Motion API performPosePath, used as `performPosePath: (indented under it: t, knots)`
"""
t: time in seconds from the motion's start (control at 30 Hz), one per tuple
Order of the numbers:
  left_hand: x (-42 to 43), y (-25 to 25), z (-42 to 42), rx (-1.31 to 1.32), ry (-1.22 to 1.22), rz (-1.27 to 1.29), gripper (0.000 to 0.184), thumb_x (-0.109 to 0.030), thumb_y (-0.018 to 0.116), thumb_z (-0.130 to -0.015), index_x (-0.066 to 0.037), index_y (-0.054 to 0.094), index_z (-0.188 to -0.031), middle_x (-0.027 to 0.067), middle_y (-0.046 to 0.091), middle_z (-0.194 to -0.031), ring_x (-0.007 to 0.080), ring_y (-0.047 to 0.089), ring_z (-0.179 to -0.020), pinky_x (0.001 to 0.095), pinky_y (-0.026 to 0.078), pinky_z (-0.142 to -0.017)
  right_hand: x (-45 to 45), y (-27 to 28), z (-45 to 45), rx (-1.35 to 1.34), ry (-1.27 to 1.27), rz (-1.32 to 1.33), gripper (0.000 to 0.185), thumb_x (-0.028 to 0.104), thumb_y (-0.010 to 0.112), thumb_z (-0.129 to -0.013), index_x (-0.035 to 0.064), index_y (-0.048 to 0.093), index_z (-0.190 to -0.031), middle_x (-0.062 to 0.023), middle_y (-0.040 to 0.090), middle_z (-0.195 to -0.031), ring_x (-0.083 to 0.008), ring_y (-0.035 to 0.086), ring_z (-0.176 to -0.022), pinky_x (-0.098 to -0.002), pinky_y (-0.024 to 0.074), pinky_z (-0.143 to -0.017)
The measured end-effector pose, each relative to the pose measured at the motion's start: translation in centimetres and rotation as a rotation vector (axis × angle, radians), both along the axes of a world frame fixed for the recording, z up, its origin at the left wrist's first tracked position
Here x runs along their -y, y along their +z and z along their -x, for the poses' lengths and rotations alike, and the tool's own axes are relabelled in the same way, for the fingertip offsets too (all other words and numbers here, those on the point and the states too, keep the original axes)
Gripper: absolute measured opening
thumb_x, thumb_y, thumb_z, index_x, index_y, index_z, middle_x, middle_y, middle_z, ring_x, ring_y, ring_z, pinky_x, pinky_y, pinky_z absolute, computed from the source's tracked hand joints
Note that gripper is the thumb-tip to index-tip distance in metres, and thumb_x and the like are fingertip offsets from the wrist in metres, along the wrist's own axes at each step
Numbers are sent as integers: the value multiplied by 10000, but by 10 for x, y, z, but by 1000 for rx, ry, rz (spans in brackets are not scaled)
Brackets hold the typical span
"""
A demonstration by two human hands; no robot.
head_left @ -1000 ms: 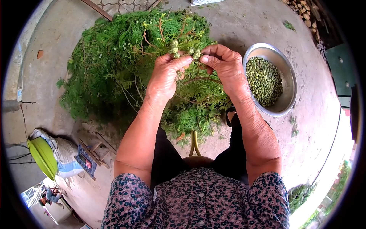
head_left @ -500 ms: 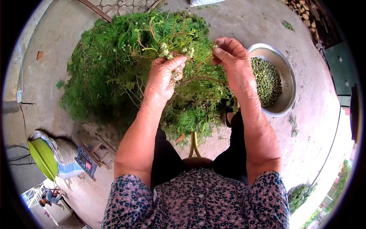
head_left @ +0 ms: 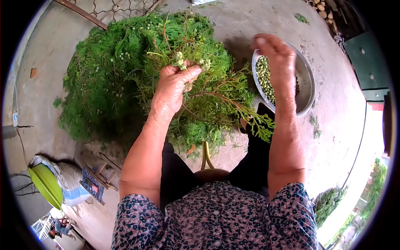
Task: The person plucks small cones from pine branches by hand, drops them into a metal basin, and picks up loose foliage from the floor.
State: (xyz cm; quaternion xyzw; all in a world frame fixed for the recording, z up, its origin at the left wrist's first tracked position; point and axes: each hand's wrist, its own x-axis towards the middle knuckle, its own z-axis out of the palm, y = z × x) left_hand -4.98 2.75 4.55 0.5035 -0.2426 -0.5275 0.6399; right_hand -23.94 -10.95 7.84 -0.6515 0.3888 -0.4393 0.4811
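Left hand: the left hand (head_left: 170,86) is closed, thumb against bent fingers, pinching a sprig (head_left: 188,86) near its cone-bearing end; a firm but light pinch should steady the stem without crushing it.
Cones: two pale clusters, one knobbly cone cluster (head_left: 179,59) above the fingers and another (head_left: 204,64) at the thumb tip; keeping both proud of the grip leaves them easy to reach.
Right hand: the right hand (head_left: 281,60) is over the bowl, fingers curled and blurred — whether they hold anything, I cannot tell. Releasing low and well inside the rim would best avoid spills.
Bowl: the metal bowl (head_left: 309,89) stands on the floor at the right, with a heap of small green cones (head_left: 263,77) partly hidden by the forearm.
Loose branch: a leafy branch (head_left: 227,99) reaches out between the hands towards the right leg — worth keeping sleeves and wrist clear of it.
Pile: the green branch pile (head_left: 100,83) lies in front, beneath and beyond the left hand.
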Motion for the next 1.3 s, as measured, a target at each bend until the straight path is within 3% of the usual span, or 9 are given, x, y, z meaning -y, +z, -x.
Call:
performPosePath:
  t: [0.1,0.2,0.53,0.63,0.83,0.9,1.0,1.13,1.3]
  knots:
    - [-1,2,7,0,-31,-11,72,-65,629,-779,-107,572,-764,-23,542,-666,52,466,-558,194,349,-463,-23,1,-20,-253,292,17,183,106,599,-804,60,640,-977,-100,647,-898,-147,601,-814,-271,491,-765]
    - [-2,0,5,6,-33,-29,75,-67,634,-773,-113,575,-772,-29,543,-657,56,466,-551,195,346,-457,-30,-11,-27,-193,463,140,218,143,597,-814,73,628,-1017,-94,647,-896,-158,601,-823,-272,480,-780]
    - [-19,4,-35,61,16,-25,58,-36,607,-751,-46,588,-805,1,552,-630,54,452,-496,179,339,-425,40,-61,61,-98,-109,-313,191,140,561,-819,-17,628,-904,-54,617,-742,-103,577,-640,-230,470,-578]
    - [-32,-3,-50,79,71,-77,109,-44,604,-752,-33,612,-860,16,587,-662,62,491,-527,182,360,-448,51,-82,79,-145,-144,-338,190,148,573,-810,-12,634,-894,-42,607,-725,-100,564,-616,-217,458,-555]
    - [-43,-5,-64,157,74,-144,61,-62,618,-748,-47,609,-807,-12,569,-641,54,477,-534,194,340,-473,75,-134,113,-266,-123,-370,166,99,546,-757,1,594,-632,-52,557,-554,-97,532,-505,-231,407,-465]
    - [-44,-4,-65,225,63,-176,41,-64,633,-734,-61,595,-749,-20,558,-637,55,467,-536,201,332,-480,79,-150,127,-716,-112,-301,146,143,580,-700,19,632,-644,-90,589,-560,-134,573,-534,-267,457,-524]
    - [-44,4,-62,241,77,-173,61,-50,640,-719,-70,582,-716,-16,558,-642,64,471,-548,205,336,-498,83,-200,129,-840,-211,-238,183,198,584,-667,79,690,-757,-116,642,-677,-245,631,-663,-338,494,-698]
    - [-46,14,-57,175,127,-155,55,8,616,-707,-17,585,-744,-6,557,-681,75,470,-579,214,346,-535,73,-237,137,-1096,-92,78,208,216,601,-627,19,581,-691,-188,597,-729,-366,569,-745,-426,452,-705]
    - [-52,19,-56,200,101,-188,127,14,620,-696,23,605,-822,-7,545,-672,72,449,-575,211,334,-544,62,-260,149,-1165,30,-7,231,224,619,-644,24,577,-751,-206,595,-800,-363,563,-820,-424,444,-735]
